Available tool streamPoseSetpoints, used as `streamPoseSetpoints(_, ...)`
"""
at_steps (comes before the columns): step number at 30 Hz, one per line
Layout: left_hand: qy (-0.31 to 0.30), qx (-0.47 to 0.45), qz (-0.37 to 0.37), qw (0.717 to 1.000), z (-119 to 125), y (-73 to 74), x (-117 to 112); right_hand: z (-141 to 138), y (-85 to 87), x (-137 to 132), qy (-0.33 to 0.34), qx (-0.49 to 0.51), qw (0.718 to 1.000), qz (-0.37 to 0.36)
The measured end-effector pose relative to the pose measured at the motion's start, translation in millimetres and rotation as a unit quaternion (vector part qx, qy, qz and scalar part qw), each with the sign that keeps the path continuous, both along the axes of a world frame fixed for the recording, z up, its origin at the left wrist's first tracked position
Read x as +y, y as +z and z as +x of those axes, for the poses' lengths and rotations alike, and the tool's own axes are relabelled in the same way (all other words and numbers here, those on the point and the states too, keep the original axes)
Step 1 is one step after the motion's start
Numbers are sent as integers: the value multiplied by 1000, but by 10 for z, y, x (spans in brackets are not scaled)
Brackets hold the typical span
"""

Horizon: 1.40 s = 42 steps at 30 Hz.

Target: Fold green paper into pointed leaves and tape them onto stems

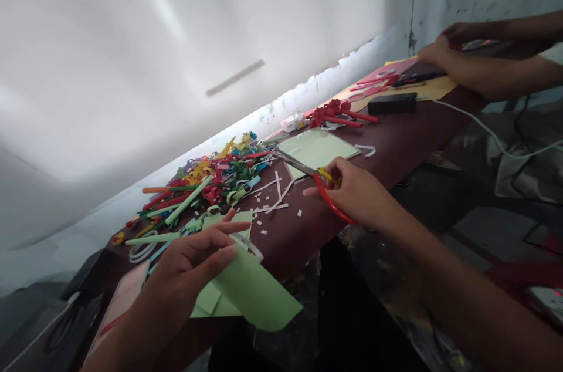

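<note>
My left hand [197, 260] pinches a curved sheet of light green paper [259, 290] between thumb and fingers, near the table's front edge. A white strip [248, 246] curls beside those fingertips; whether it is held too, I cannot tell. In my right hand [356, 190] are scissors [323, 184] with red and yellow handles, their blades pointing left over a stack of pale green paper [321, 149]. More green paper [206, 301] lies under the left hand. The scissors and the held sheet are apart.
A heap of coloured paper strips and rolled tubes [211, 178] covers the table's left. White scraps [264, 208] lie mid-table. Red paper flowers [329, 114] and a black box [391, 103] are farther right. Another person's hands [444, 55] work at the far right. A white cable [488, 131] hangs off the edge.
</note>
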State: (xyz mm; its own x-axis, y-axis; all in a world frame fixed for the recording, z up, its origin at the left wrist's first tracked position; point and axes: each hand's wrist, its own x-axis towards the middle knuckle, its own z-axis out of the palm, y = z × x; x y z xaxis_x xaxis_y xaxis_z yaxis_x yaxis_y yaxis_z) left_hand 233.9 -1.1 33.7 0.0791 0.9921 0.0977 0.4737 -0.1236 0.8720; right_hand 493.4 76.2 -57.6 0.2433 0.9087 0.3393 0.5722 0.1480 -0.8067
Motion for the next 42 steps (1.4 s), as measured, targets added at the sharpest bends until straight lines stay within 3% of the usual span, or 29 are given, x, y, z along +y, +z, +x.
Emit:
streamPoseSetpoints(3, -39, -98, 19, 994, -183, -76, -37, 119, 3, 376, 0, -74, 997, 9)
streamPoseSetpoints(5, -59, -167, 31, 984, -291, -138, -61, 90, -14, 438, 21, -105, 993, 38)
streamPoseSetpoints(9, -61, -282, 37, 957, -336, -294, -134, -226, 11, 51, 91, -127, 977, 143)
streamPoseSetpoints(11, -61, -305, 39, 950, -305, -370, -170, -464, 52, -243, 191, -126, 957, 178)
streamPoseSetpoints(12, -64, -308, 42, 948, -292, -403, -185, -584, 73, -367, 270, -113, 937, 191)
streamPoseSetpoints(13, -69, -307, 44, 948, -285, -431, -200, -696, 89, -463, 385, -26, 903, 191)
streamPoseSetpoints(15, -81, -295, 45, 951, -298, -477, -227, -882, 106, -559, 509, 107, 846, 116)
streamPoseSetpoints(16, -88, -286, 45, 953, -316, -494, -240, -952, 104, -569, 538, 159, 824, 82)
streamPoseSetpoints(20, -97, -278, 45, 955, -421, -544, -299, -1103, 36, -536, 542, 226, 808, 43)
streamPoseSetpoints(23, -51, -233, 53, 970, -489, -582, -369, -1170, -44, -512, 498, 158, 849, 80)
streamPoseSetpoints(26, 49, -157, 61, 984, -542, -607, -460, -1287, -91, -331, 413, 51, 901, 127)
streamPoseSetpoints(29, 112, -106, 44, 987, -584, -576, -527, -1459, -74, 27, 381, -20, 912, 149)
streamPoseSetpoints(32, 119, -63, 32, 990, -607, -513, -531, -1597, -9, 266, 378, -66, 908, 167)
streamPoseSetpoints(35, 130, -43, 36, 990, -607, -497, -495, -1626, 28, 149, 393, -59, 898, 190)
streamPoseSetpoints(39, 124, -32, 45, 991, -592, -568, -470, -1547, -35, -298, 471, -38, 859, 195)
streamPoseSetpoints(42, 109, -31, 47, 992, -609, -636, -500, -1459, -81, -519, 450, 7, 874, 183)
